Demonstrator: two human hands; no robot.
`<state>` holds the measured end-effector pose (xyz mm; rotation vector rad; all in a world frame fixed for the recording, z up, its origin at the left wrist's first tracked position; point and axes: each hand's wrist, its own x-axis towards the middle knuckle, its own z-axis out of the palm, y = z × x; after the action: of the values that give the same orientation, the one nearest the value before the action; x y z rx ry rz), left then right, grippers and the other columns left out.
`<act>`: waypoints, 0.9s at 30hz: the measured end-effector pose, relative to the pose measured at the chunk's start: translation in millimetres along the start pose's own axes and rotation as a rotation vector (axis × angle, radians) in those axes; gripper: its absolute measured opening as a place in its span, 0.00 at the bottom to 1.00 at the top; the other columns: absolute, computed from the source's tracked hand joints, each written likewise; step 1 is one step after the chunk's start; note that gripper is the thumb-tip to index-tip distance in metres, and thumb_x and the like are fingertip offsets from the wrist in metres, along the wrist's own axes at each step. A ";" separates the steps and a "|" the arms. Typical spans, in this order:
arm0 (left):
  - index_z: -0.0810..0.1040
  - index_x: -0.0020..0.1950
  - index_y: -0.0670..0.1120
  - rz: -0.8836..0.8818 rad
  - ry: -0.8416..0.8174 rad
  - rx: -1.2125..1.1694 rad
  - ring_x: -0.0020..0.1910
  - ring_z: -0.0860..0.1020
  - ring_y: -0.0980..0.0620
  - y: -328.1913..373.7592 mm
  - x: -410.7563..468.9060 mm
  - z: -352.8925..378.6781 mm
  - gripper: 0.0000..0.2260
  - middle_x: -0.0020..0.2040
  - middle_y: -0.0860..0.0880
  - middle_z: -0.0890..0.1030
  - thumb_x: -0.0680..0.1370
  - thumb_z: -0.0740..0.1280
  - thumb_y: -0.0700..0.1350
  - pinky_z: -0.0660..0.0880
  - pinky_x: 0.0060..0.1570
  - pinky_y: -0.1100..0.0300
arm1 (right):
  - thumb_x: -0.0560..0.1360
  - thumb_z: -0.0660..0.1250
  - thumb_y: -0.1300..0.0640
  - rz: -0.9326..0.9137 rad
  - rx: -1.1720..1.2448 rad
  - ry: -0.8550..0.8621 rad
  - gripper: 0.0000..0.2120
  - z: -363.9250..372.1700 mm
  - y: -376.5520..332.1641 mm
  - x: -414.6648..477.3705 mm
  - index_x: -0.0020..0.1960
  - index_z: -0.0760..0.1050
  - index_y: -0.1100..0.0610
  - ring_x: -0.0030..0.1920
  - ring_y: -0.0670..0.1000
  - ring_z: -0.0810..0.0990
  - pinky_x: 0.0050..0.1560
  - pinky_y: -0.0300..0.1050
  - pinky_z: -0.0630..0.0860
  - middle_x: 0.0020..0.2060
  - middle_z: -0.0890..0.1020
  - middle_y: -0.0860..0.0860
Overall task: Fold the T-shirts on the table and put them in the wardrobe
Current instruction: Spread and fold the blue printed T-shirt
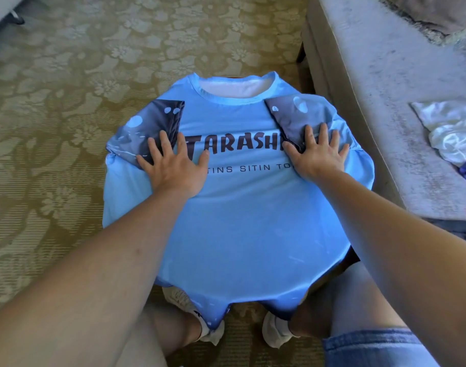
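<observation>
Blue T-shirt (237, 207) lies collar-up mid-frame, left hand (173, 168) and right hand (316, 157) both flat, fingers spread, pressing the folded-in sleeves.

The desk (355, 256) is almost wholly hidden under a blue shirt (239, 221), and only a dark sliver of its edge shows at near right. The shirt lies front up, collar far, both sleeves folded in, its hem hanging over the near rim. The desk stands on a patterned carpet (67, 102). On the sofa (372, 102) at right lies a white cloth (454, 128).
</observation>
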<state>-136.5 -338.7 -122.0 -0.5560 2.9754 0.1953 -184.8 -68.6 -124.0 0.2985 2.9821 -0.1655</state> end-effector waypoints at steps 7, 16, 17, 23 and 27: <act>0.50 0.80 0.54 0.027 -0.059 -0.124 0.79 0.40 0.46 -7.6 -9.5 -12.1 0.30 0.81 0.49 0.45 0.80 0.47 0.65 0.38 0.74 0.37 | 0.73 0.44 0.25 -0.053 0.040 0.040 0.41 -9.4 11.6 -17.1 0.79 0.51 0.48 0.78 0.57 0.48 0.75 0.64 0.43 0.78 0.52 0.54; 0.61 0.77 0.48 -0.053 0.278 -0.376 0.77 0.53 0.42 -76.9 -75.7 -17.7 0.29 0.77 0.43 0.59 0.78 0.66 0.53 0.47 0.74 0.43 | 0.79 0.57 0.39 0.174 0.513 0.120 0.37 4.5 88.3 -100.6 0.80 0.47 0.55 0.75 0.64 0.57 0.73 0.58 0.56 0.77 0.54 0.60; 0.61 0.77 0.47 -0.079 0.286 -0.398 0.76 0.54 0.40 -85.5 -82.6 -14.1 0.30 0.76 0.41 0.59 0.78 0.66 0.53 0.49 0.74 0.44 | 0.79 0.57 0.40 0.199 0.586 0.068 0.38 5.7 93.5 -106.4 0.80 0.45 0.56 0.74 0.64 0.59 0.72 0.57 0.58 0.77 0.55 0.61; 0.55 0.79 0.44 -0.401 0.129 -0.840 0.75 0.61 0.41 -105.4 -101.5 -0.6 0.36 0.77 0.38 0.59 0.77 0.67 0.53 0.60 0.72 0.50 | 0.81 0.55 0.42 0.219 0.759 0.006 0.35 0.1 104.2 -117.4 0.80 0.43 0.57 0.74 0.61 0.61 0.71 0.51 0.58 0.76 0.58 0.61; 0.62 0.74 0.46 -0.376 0.106 -0.870 0.65 0.73 0.38 -108.4 -98.3 5.4 0.35 0.70 0.41 0.71 0.72 0.67 0.59 0.70 0.64 0.45 | 0.82 0.55 0.44 0.227 0.786 -0.037 0.35 4.9 110.0 -112.0 0.79 0.42 0.59 0.73 0.61 0.64 0.69 0.50 0.61 0.75 0.62 0.59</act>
<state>-5.3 -403.6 -126.0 -1.2001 2.6686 1.4715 -53.0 16.9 -122.5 0.6885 2.6675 -1.2882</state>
